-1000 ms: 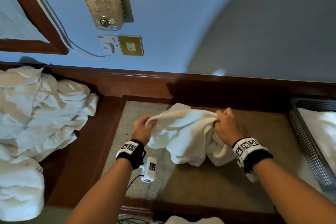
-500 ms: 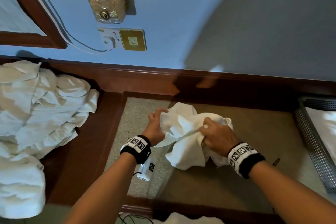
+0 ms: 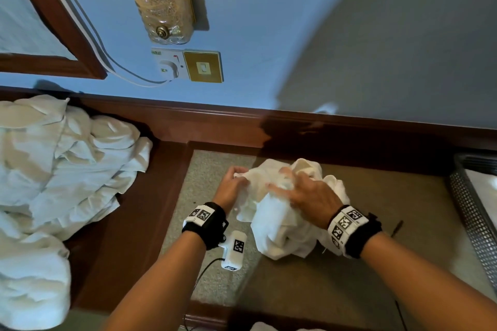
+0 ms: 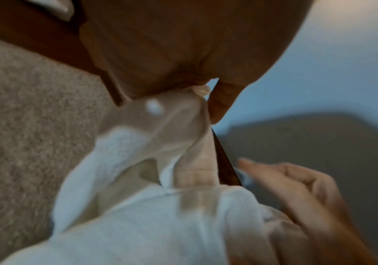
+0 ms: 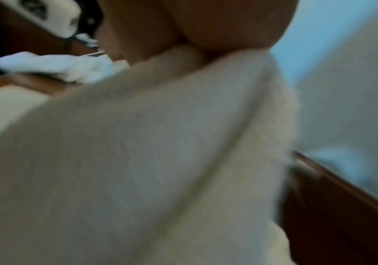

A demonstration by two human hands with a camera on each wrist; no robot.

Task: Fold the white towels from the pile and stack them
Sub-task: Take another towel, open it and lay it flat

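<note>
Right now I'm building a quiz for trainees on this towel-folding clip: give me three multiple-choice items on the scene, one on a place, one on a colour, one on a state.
1. Where does the big pile of crumpled white towels lie relative to the person?
A. to the left
B. to the right
C. inside the basket

2. What colour is the wall behind the work surface?
A. red
B. light blue
C. black

3. What state is the single white towel under the hands in?
A. neatly folded into a square
B. rolled into a tight tube
C. crumpled and unfolded

Answers:
1 A, the heap sits at the head view's left edge, while the grey mesh basket is at the right.
2 B, the head view shows light blue paint.
3 C, the left hand pinches an edge and the right hand rests on the bunched cloth.
</note>
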